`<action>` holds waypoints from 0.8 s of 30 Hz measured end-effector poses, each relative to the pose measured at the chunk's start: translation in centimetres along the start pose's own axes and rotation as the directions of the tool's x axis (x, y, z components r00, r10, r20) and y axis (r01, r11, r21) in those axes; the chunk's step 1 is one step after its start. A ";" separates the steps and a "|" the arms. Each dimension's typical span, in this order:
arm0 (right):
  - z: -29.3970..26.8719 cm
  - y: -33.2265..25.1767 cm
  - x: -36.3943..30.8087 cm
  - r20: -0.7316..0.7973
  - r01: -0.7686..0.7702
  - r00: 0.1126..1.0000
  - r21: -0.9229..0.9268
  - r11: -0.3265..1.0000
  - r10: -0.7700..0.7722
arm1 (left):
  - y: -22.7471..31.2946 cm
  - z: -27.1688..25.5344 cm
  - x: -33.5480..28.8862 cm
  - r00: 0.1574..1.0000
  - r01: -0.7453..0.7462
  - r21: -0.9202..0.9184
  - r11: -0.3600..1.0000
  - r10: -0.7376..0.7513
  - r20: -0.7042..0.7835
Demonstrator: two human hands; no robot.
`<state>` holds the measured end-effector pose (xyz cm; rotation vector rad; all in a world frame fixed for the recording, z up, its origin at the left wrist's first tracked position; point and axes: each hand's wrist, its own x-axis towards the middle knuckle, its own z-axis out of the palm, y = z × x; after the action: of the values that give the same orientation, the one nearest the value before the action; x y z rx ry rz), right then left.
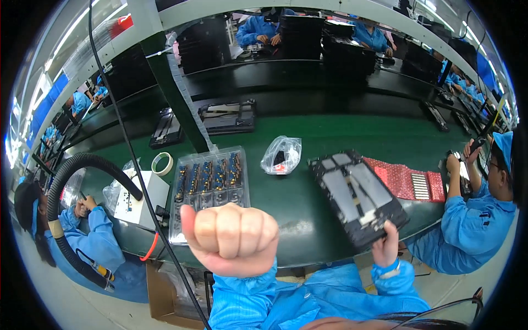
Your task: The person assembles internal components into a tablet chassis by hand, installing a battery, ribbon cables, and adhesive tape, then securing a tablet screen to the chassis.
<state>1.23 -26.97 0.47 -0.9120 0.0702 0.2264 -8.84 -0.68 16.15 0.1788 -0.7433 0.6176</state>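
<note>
Black and flat, the tray (358,198) lies tilted over the near edge of the green bench (308,220), right of the middle, its near corner lifted by the right hand (386,246). That hand's fingers curl around the tray's near corner, thumb on top, so it has a firm pinch on the rim. The left hand (231,234) is raised in front of the bench's near edge, closed into a fist with the thumb sticking out; it holds nothing that can be seen.

The tray is a dark rectangular frame carrying pale grey panels and thin strips across its face. It looks stiff and fairly light, but the panels seem delicate, so the bare rim is probably the safest place to grip, not the grey faces.

Behind the fist sits a clear plastic blister tray (209,184) of small parts, with a roll of tape (162,163) toward the left end. A crumpled clear bag (281,155) lies mid-bench, and a red sheet (404,180) lies just right of the tray.
</note>
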 end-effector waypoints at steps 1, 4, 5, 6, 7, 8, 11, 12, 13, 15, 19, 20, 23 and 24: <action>-1.3 0.6 -1.5 0.031 0.006 0.999 -0.005 1.000 -0.006 | 0.0 0.3 -0.2 1.000 -0.018 0.034 0.999 0.018 0.001; 0.7 4.3 -4.9 -0.049 0.080 0.995 -0.022 0.997 -0.081 | -0.3 1.4 -1.4 0.981 -0.032 0.009 0.999 0.033 -0.192; 1.1 5.4 -5.6 -0.078 0.053 0.995 -0.041 0.998 -0.056 | -0.4 0.9 -1.9 0.988 0.008 -0.011 1.000 -0.010 -0.155; 1.5 6.5 -6.4 -0.105 0.023 0.994 -0.058 0.998 -0.029 | -0.6 1.3 -2.3 0.988 0.016 -0.004 1.000 -0.017 -0.152; 2.1 7.5 -7.2 -0.138 -0.039 0.990 -0.026 0.999 0.035 | -1.1 1.8 -2.8 0.966 0.061 0.036 0.998 -0.050 -0.255; 2.0 8.2 -7.6 -0.083 -0.161 0.984 -0.016 0.987 0.159 | -1.7 2.3 -3.5 0.931 0.108 0.074 0.991 -0.075 -0.358; 2.6 10.2 -8.1 0.138 -0.329 0.914 -0.298 0.896 0.381 | -2.0 0.4 -7.9 0.960 0.087 0.339 0.937 0.012 -0.279; 3.6 9.8 -8.1 0.282 -0.341 0.843 -0.380 0.860 0.459 | -1.8 0.0 -9.4 0.957 0.072 0.531 0.844 0.091 -0.274; 4.7 9.4 -7.9 0.368 -0.365 0.759 -0.443 0.819 0.537 | -1.1 -1.1 -11.1 0.957 0.066 0.540 0.839 0.100 -0.271; 5.0 9.3 -7.2 0.437 -0.369 0.666 -0.510 0.777 0.604 | 0.0 -3.4 -14.2 0.967 0.173 0.856 0.487 0.082 -0.242; 6.0 5.5 -4.4 0.742 0.184 0.223 -0.669 0.720 0.633 | 2.4 -6.0 -19.9 0.927 0.374 0.927 0.004 0.008 -0.374; 6.2 3.8 -3.6 0.755 0.268 0.207 -0.655 0.706 0.622 | 2.6 -5.7 -20.4 0.925 0.380 0.925 0.011 0.014 -0.380; 7.9 -0.2 1.7 0.840 0.750 0.477 -0.542 0.379 0.259 | 2.6 -5.3 -21.3 0.851 0.408 0.845 -0.346 -0.192 -0.489; 8.8 -0.4 3.7 0.721 0.669 0.666 -0.691 0.272 0.193 | 2.2 -5.5 -21.4 0.849 0.415 0.842 -0.346 -0.186 -0.495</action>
<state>4.63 -19.63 5.53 -1.9967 -1.1239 0.2768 -19.14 -6.78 -2.59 1.9170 0.2747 0.5188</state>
